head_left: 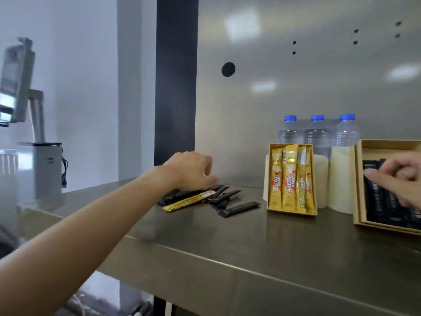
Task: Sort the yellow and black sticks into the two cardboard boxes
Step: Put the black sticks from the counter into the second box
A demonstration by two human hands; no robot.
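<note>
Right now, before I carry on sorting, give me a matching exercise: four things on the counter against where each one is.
Things:
1. loose yellow stick
2. bottles
3. right hand
4. small box

Places:
A. against the back wall
B. over the black sticks in the big box
C. in the pile by the left hand
D. between the pile and the big box

Pairs: 1-C, 2-A, 3-B, 4-D

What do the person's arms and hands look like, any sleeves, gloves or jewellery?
Both hands are bare, without gloves. The left hand and left forearm show no sleeve, watch, bracelet or ring. The right hand is cut off by the frame edge and blurred; no ring or sleeve shows.
</note>
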